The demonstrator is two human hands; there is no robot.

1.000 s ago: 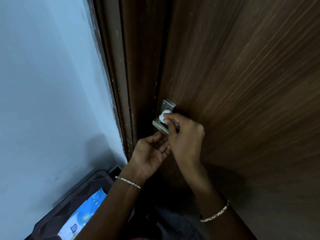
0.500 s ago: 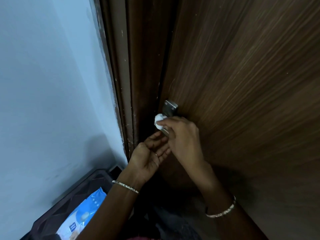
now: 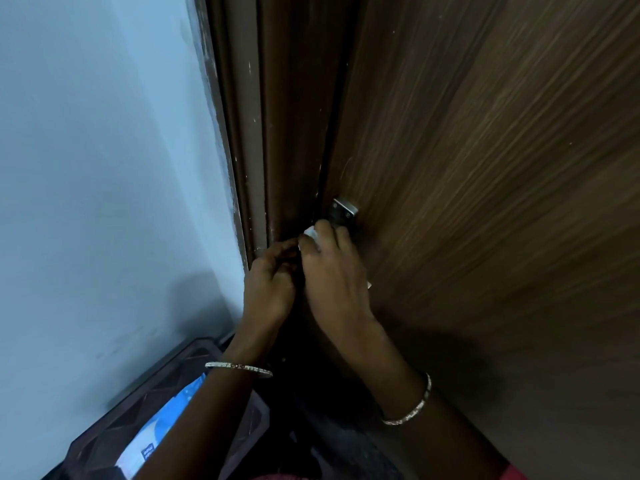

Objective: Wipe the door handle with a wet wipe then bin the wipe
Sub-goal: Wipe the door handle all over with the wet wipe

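Note:
The metal door handle (image 3: pixel 342 212) is fixed to the brown wooden door (image 3: pixel 485 168) near its left edge; only its square plate shows above my fingers. My right hand (image 3: pixel 332 275) covers the lever and pinches a small white wet wipe (image 3: pixel 310 233) at the handle's left end. My left hand (image 3: pixel 270 282) is just left of it, fingers curled toward the right hand's fingertips and touching them. I cannot tell whether the left fingers grip the handle or the wipe.
A pale blue wall (image 3: pixel 104 168) runs along the left, meeting the dark brown door frame (image 3: pixel 263 133). Low at the bottom left stands a dark plastic crate (image 3: pixel 145 403) holding a blue and white pack of wipes (image 3: pixel 162 431).
My right hand has slid the wipe leftward and down along the handle to its end. My left hand has risen and closed in against the right fingertips.

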